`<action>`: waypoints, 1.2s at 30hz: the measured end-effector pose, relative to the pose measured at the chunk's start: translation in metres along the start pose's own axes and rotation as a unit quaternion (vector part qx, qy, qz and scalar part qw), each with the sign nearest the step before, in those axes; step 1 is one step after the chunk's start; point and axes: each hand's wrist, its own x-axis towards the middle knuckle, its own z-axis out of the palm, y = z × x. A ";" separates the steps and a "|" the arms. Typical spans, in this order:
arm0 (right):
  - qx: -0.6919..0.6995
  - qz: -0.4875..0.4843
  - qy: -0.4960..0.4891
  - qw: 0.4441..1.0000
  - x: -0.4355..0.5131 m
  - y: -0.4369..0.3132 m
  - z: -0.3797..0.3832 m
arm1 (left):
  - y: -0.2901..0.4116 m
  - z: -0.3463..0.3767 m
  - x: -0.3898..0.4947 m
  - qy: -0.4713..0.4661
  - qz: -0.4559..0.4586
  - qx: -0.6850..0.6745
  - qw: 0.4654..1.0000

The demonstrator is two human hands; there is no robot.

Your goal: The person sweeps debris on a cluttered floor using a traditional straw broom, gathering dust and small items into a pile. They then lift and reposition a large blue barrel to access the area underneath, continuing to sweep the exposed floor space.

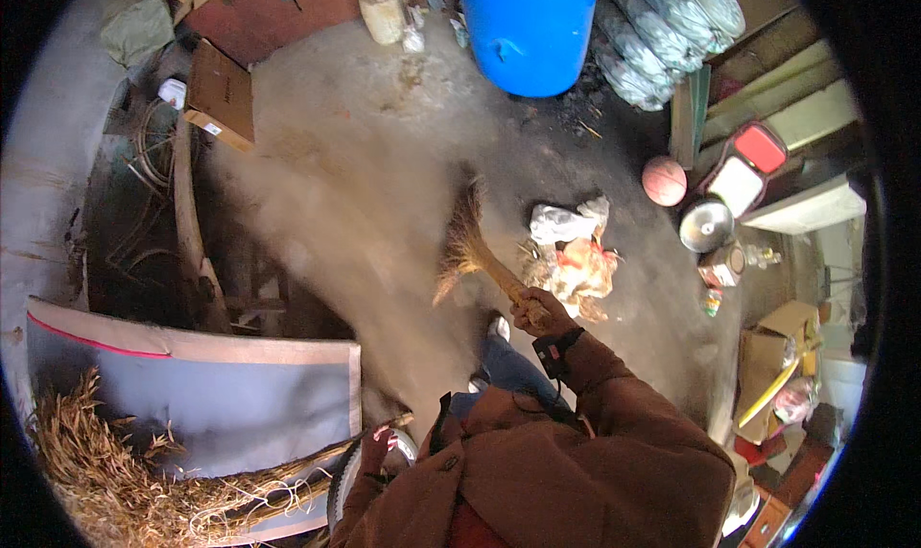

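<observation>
My right hand (540,312) grips the handle of a short straw broom (496,267). Its splayed bristles (464,235) are over the dusty concrete floor, pointing away from me. Just right of the broom lies a small heap of litter, with a white plastic bag (557,224) and a crumpled orange-and-cream wrapper (584,266). Low at my left side, my left hand (374,451) is beside a round, white-rimmed object (403,447) and the end of a stick (396,421). Whether its fingers hold anything cannot be made out.
A blue plastic barrel (536,37) stands ahead, beside stacked full sacks (647,44). To the right are a basketball (664,181), a metal lid (706,226) and a cardboard box (770,361). A grey panel (237,404) with dried stalks (108,469), a bicycle wheel (155,142) and an upright carton (221,91) line the left.
</observation>
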 end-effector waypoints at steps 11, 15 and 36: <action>0.017 0.009 0.138 0.990 -0.095 -0.045 -0.072 | 0.101 0.011 0.061 -0.049 0.036 0.067 0.996; 0.159 0.020 0.051 0.986 -0.112 -0.038 -0.063 | 0.126 0.007 0.094 -0.057 0.112 0.158 0.979; 0.160 -0.078 0.067 0.982 0.042 -0.049 0.138 | 0.234 -0.128 0.268 -0.023 0.052 0.016 0.998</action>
